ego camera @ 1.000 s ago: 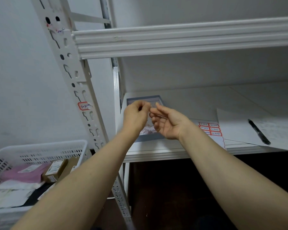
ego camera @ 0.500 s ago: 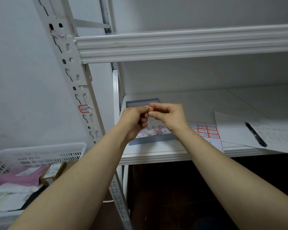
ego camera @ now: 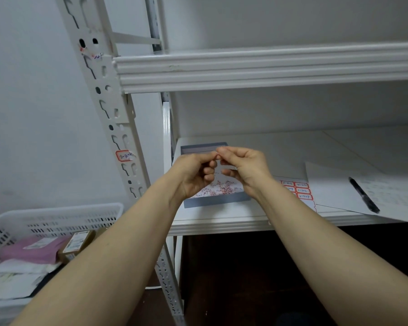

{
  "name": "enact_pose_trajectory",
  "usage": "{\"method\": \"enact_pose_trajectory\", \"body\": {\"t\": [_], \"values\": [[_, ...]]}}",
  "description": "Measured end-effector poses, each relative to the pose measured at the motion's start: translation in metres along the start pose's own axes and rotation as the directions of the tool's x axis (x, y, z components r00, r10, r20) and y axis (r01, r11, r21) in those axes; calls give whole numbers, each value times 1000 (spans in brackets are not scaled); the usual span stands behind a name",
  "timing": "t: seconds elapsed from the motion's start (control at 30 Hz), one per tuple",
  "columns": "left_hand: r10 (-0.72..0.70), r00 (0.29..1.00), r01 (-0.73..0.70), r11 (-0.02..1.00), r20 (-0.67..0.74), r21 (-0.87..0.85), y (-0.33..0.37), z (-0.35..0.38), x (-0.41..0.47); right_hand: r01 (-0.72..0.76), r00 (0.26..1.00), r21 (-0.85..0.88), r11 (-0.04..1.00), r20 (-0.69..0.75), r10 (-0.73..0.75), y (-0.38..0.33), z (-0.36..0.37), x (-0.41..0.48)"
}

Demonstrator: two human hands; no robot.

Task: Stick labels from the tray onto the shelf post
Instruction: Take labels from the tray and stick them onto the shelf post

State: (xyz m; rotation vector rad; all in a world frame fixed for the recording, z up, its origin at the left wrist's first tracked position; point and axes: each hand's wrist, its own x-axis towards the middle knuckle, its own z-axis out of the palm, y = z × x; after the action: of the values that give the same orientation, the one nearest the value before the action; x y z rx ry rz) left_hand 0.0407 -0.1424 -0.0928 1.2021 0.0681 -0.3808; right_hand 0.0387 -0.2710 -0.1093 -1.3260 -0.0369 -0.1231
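head view shows left hand (ego camera: 193, 176) and right hand (ego camera: 246, 168) pinching a barely visible label (ego camera: 218, 158) between meeting fingertips above the tray (ego camera: 216, 202), right of the shelf post (ego camera: 118, 128); likely feather-light, floppy, sticky, best held by its edge.

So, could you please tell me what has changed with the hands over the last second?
The right hand, open a second ago, closed in on the left hand and now pinches the same small label with it, above the tray. The left hand kept its pinch. The stuck label on the shelf post, label sheet and pen stayed put.
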Motion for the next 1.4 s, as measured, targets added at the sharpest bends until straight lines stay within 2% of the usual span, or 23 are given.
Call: {"method": "enact_pose_trajectory", "body": {"t": [0.1,0.2,0.27,0.33,0.53,0.67,0.8,0.93,1.1,1.27,1.4], "values": [[-15,1000,15,1000,-21,-14,0,-3,2,115,993,-149,982,54,-108,2,1,2],[-55,998,55,997,-2,-47,-2,-4,3,237,971,-326,915,67,-228,2,1,7],[-72,997,74,993,24,-87,-2,-3,4,265,964,-373,889,80,-254,5,1,11],[-70,997,72,994,19,-86,-2,-3,6,242,970,-372,896,81,-229,9,1,13],[-24,998,30,995,-67,90,-4,-3,10,110,993,-343,933,-6,-120,14,7,19],[30,984,-5,990,-176,140,-4,-5,16,69,994,-456,887,-38,-98,12,7,31],[58,970,-9,979,-238,204,-4,-8,19,44,999,-595,803,10,-47,10,6,42],[140,943,-27,937,-303,347,-2,-8,24,17,1000,-660,752,8,-16,12,7,51],[222,927,-63,887,-303,458,-5,-14,33,-63,998,-562,825,-15,66,14,6,55],[244,919,-31,828,-310,560,-10,-16,41,-92,988,-618,780,40,148,15,-2,57],[236,916,-15,829,-325,559,-12,-18,43,-100,985,-646,757,45,168,17,-3,57]]}}
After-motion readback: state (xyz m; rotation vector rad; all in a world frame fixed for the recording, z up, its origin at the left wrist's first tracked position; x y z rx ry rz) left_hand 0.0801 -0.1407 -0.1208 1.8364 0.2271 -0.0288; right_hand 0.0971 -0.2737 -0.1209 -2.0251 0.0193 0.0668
